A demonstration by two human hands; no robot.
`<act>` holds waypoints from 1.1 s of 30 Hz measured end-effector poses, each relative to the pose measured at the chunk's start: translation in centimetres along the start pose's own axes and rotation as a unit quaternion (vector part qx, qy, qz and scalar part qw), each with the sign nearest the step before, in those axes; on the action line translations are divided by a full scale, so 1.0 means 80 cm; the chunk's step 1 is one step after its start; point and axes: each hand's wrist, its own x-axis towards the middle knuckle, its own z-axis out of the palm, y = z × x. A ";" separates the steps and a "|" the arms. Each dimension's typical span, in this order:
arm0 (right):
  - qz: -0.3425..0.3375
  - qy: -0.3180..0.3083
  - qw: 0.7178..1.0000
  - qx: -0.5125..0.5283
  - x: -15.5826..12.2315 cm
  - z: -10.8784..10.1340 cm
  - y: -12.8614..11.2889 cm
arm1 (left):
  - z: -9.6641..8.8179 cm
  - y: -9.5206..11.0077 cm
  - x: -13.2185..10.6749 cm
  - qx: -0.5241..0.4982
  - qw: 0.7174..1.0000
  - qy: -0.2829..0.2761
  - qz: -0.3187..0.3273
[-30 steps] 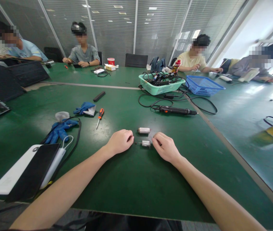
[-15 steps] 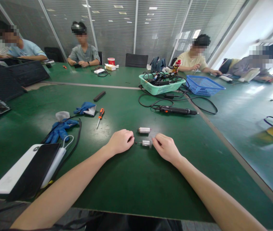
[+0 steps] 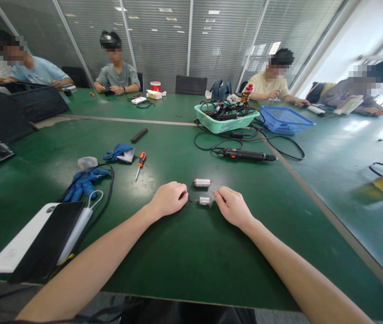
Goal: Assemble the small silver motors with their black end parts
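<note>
Two small silver cylinders that look like electric motors lie on the green table between my hands. The farther motor rests on its side. Nearer to me is the second motor, with a thin shaft pointing left. A tiny dark piece lies at the shaft's left, close to my left hand. That hand rests on the table in a loose fist, and nothing shows in it. My right hand is likewise curled closed on the table, just right of the nearer motor, with no object visible in its fingers.
Left are an orange-handled screwdriver, blue gloves, a black bar and a phone. Ahead lie an electric screwdriver with its cable, a green basket of tools and a blue basket. Several people sit around.
My hands and both motors stay essentially in place. At the far left, a co-worker's arm has shifted.
</note>
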 end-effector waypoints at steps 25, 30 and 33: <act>0.008 0.024 1.000 -0.015 -0.001 0.002 0.001 | -0.002 0.000 0.000 -0.007 1.000 0.001 0.004; 0.015 0.018 1.000 -0.013 0.000 0.002 0.003 | -0.002 0.000 0.000 0.000 1.000 0.000 0.005; 0.013 0.011 1.000 -0.018 0.001 0.003 0.004 | 0.000 -0.001 0.000 -0.005 1.000 0.001 0.003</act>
